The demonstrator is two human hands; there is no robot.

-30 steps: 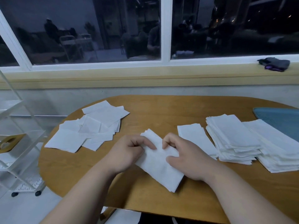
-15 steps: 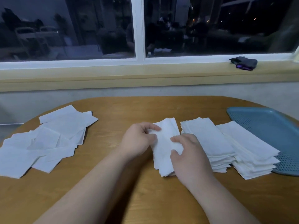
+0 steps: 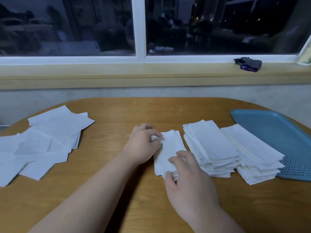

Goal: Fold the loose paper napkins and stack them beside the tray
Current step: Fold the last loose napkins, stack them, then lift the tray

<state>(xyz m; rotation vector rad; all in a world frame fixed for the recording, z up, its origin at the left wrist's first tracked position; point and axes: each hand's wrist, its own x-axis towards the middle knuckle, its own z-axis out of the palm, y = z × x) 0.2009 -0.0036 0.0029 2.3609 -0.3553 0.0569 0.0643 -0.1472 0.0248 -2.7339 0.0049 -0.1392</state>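
The short stack of folded white paper napkins (image 3: 170, 147) at the centre of the oval wooden table (image 3: 117, 115) could skew or shed its top sheet if either hand drags sideways — thin paper slides easily. The left hand (image 3: 143, 145) pinches the stack's 9 o'clock edge with bent fingers. The right hand (image 3: 188, 182) clasps its 6 o'clock end — thumb at the edge, fingers on top. The blue perforated plastic tray (image 3: 277, 132) lies at 3 o'clock.

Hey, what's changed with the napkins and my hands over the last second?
The folded napkin you were creasing mid-table has gone right, onto the low stack. Your left hand now pinches that stack's far left edge, and your right hand holds its near end. The loose napkins, the taller stacks and the blue tray stayed put.
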